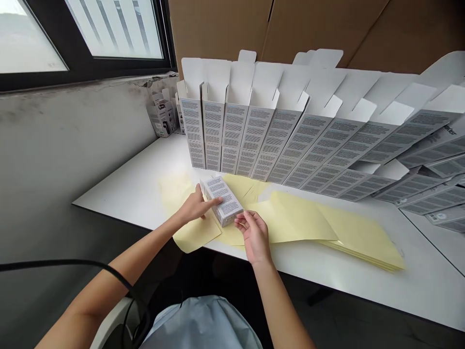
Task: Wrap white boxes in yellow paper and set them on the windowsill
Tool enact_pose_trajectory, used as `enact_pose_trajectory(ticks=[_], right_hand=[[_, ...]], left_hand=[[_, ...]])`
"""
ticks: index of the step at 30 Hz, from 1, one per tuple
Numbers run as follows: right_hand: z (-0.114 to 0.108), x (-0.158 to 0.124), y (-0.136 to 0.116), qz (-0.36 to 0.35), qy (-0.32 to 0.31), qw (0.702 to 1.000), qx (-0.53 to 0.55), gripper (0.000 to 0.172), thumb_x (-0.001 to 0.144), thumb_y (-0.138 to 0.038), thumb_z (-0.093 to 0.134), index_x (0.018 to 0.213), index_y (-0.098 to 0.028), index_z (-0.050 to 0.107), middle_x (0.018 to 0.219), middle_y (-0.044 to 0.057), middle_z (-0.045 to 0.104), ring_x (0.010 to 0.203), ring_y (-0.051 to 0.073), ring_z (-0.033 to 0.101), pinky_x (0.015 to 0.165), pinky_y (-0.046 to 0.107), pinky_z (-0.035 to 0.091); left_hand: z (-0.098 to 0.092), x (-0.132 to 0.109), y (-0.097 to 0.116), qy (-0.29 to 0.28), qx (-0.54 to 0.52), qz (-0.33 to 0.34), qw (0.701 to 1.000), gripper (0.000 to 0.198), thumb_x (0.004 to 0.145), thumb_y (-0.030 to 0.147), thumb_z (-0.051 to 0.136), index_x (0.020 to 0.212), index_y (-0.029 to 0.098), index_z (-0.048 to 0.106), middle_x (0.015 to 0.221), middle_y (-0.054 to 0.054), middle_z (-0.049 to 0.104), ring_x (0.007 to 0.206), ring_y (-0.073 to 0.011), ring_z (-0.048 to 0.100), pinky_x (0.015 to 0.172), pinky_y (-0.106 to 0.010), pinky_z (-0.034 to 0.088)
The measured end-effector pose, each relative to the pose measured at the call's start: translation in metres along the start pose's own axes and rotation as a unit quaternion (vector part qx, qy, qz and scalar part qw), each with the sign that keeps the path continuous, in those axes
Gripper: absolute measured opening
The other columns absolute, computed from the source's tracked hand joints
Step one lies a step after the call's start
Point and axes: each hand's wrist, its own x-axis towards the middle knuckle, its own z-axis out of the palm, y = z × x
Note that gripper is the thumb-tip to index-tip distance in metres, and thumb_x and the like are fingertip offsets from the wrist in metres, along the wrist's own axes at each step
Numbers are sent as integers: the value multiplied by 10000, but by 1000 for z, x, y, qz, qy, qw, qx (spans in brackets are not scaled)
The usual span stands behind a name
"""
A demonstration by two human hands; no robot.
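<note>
Long white table top point(119, 194), tall white printed card cartons point(254, 131) in row, flaps up, pale-yellow paper sheets point(294, 225) in front. Small white card box point(221, 201) on sheets: prob. light, stiff, corners dent easily; hold by long sides. Left hand point(196, 206): fingers together against box side, grip unclear. Right hand point(255, 235): fingers apart, just beside box corner.

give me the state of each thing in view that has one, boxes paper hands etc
left hand: gripping the small white carton
small white carton: closed, lying tilted on the yellow sheets
right hand: open, fingertips at the carton's near end
yellow sheets: spread and fanned flat on the white table
upright white cartons: standing in a row, top flaps open
loose white cartons: lying down, overlapping at the right
</note>
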Motion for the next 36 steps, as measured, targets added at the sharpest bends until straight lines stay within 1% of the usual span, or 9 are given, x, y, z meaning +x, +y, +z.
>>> enact_pose_trajectory(ticks=[1, 3, 5, 7, 10, 13, 16, 22, 36], right_hand=[[0, 1, 0, 0, 2, 1000, -1, 394, 630, -446, 840, 782, -157, 621, 804, 38, 623, 765, 139, 580, 751, 285, 503], [0, 1, -1, -1, 9, 1000, -2, 380, 639, -439, 835, 780, -159, 619, 789, 29, 614, 734, 123, 562, 725, 266, 493], [1, 1, 0, -4, 15, 1000, -4, 364, 652, -430, 826, 779, -159, 619, 782, 20, 602, 706, 109, 540, 699, 249, 480], [3, 1, 1, -10, 25, 1000, -3, 349, 657, -419, 819, 777, -159, 621, 784, 15, 588, 711, 106, 527, 676, 237, 467], [8, 1, 4, -11, 51, 999, 8, 327, 647, -388, 814, 773, -158, 620, 802, 13, 570, 728, 106, 510, 643, 225, 445], [11, 1, 7, 1, 52, 999, 14, 309, 654, -371, 798, 742, -153, 598, 777, 9, 549, 689, 96, 481, 616, 219, 413], [13, 2, 9, -2, 42, 999, 10, 313, 669, -373, 792, 723, -150, 580, 718, -1, 521, 642, 86, 441, 597, 218, 374], [13, 6, 12, -21, 32, 999, -19, 309, 682, -364, 793, 693, -152, 568, 623, -16, 468, 610, 96, 397, 597, 243, 342], [16, 8, 15, -13, 49, 998, -35, 340, 664, -371, 808, 656, -146, 553, 596, -15, 461, 604, 97, 397, 595, 251, 336]], left_hand=[[3, -4, -2, 55, 54, 63, 995, 863, 796, 634, 626, 1401, 95, 331, 970, -134, 619, 764, -219, 597, 601, -347, 513], [12, -13, -5, 155, 136, 240, 948, 723, 842, 541, 598, 1367, 79, 411, 902, -122, 602, 800, -226, 587, 673, -366, 501], [24, -19, -8, 176, 182, 408, 877, 520, 834, 409, 613, 1251, 106, 540, 1009, -149, 608, 949, -252, 590, 804, -404, 494], [37, -18, -11, 153, 226, 491, 828, 436, 803, 329, 626, 1190, 130, 593, 1195, -159, 599, 1173, -305, 536, 985, -478, 420], [49, -8, -18, 137, 269, 494, 816, 494, 830, 321, 621, 1275, 116, 558, 1351, -138, 557, 1310, -306, 470, 1124, -494, 285], [52, 3, -27, 145, 262, 496, 815, 516, 886, 349, 603, 1333, 106, 517, 1361, -122, 557, 1276, -245, 523, 1102, -419, 333], [53, 7, -31, 160, 248, 503, 812, 491, 902, 376, 595, 1324, 132, 535, 1342, -105, 571, 1265, -224, 539, 1074, -394, 362], [54, 7, -32, 157, 237, 502, 817, 465, 897, 372, 596, 1305, 150, 567, 1340, -97, 569, 1262, -230, 543, 1060, -401, 361], [57, 8, -32, 170, 225, 507, 814, 457, 882, 343, 612, 1289, 139, 567, 1326, -95, 583, 1244, -222, 556, 1048, -390, 357]])
